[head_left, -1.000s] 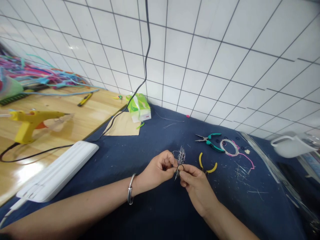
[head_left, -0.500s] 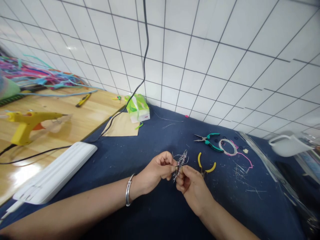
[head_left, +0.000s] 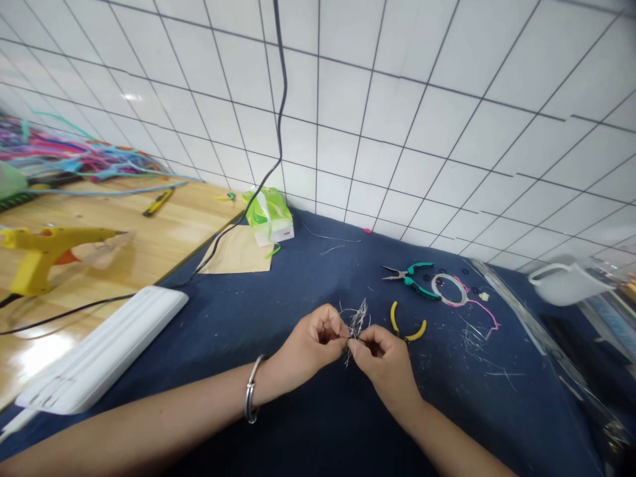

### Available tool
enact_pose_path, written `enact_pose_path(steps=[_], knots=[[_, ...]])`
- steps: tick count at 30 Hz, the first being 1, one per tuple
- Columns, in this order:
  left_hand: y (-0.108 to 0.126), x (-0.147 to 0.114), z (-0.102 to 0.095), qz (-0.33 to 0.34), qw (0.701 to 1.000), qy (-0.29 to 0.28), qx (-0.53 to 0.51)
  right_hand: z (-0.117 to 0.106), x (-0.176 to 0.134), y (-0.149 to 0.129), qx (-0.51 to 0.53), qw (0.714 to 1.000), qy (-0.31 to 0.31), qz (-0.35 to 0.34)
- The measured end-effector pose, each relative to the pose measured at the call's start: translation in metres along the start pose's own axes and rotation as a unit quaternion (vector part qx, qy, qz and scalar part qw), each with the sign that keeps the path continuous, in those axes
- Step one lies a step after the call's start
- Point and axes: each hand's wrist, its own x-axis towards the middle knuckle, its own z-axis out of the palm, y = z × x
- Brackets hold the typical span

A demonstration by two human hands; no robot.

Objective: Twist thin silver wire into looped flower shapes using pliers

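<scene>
My left hand [head_left: 318, 339] pinches a tangled bundle of thin silvery wire [head_left: 358, 319] from its left side. From the right, my right hand [head_left: 380, 354] closes thumb and fingers on the lower part of the same bundle. Both sets of fingertips meet there and hide the spot they grip. Loose wire ends stick up above the fingers. Just right of my right hand lie yellow-handled pliers [head_left: 408, 326], their jaws partly hidden. Farther back are teal-handled long-nose pliers [head_left: 411, 277].
A coil of clear line [head_left: 450, 289], pink wire [head_left: 489, 313] and wire scraps [head_left: 474, 339] lie right. A white power strip [head_left: 106, 354], yellow glue gun [head_left: 54, 248] and utility knife [head_left: 159, 202] are left. A tissue pack [head_left: 271, 215] sits by the tiled wall; a white mug [head_left: 569, 283] stands far right.
My right fingers have shifted their pinch, the thumb now coming in toward the left fingertips. The bundle stays between both hands. The whole view has drifted slightly.
</scene>
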Motion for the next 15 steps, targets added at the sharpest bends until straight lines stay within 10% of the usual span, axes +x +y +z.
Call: enact_pose_path(steps=[15], knots=[[0.0022, -0.0006, 0.0018, -0.026, 0.999, -0.001, -0.034, 0.0034, -0.0038, -0.0064, -0.053, 0.997, 0.018, -0.048]])
